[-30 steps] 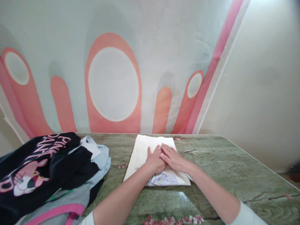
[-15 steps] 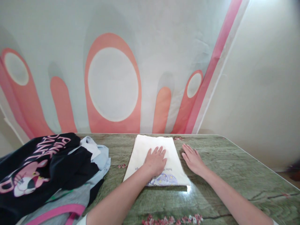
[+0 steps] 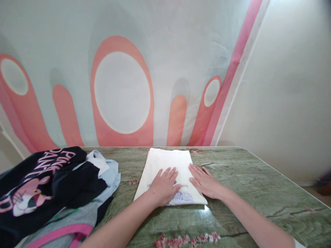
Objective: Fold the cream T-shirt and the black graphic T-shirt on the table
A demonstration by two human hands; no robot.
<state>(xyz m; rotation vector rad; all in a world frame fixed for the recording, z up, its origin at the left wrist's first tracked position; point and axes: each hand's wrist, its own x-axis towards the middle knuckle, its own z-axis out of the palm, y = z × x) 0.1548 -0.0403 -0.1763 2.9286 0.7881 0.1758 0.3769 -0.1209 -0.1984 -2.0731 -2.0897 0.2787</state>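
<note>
From the right edge of the folded white garment (image 3: 168, 160), bare table (image 3: 248, 182) runs open toward 3 o'clock; a clothes pile (image 3: 54, 186) crowds 9 o'clock. The garment lies mid-table. The left hand (image 3: 163, 186) and right hand (image 3: 205, 181) rest on it open, palms flat. It is a smooth rectangle with a purple print at 6 o'clock; the tabletop is glossy green.

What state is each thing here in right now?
white printed shirt: folded, flat on table.
left hand: open, palm down on shirt.
right hand: open, flat at shirt's right edge.
black Pink Panther top: unfolded, crumpled.
light blue garment: unfolded, bunched, partly under black top.
grey garment: unfolded, partly under black top.
</note>
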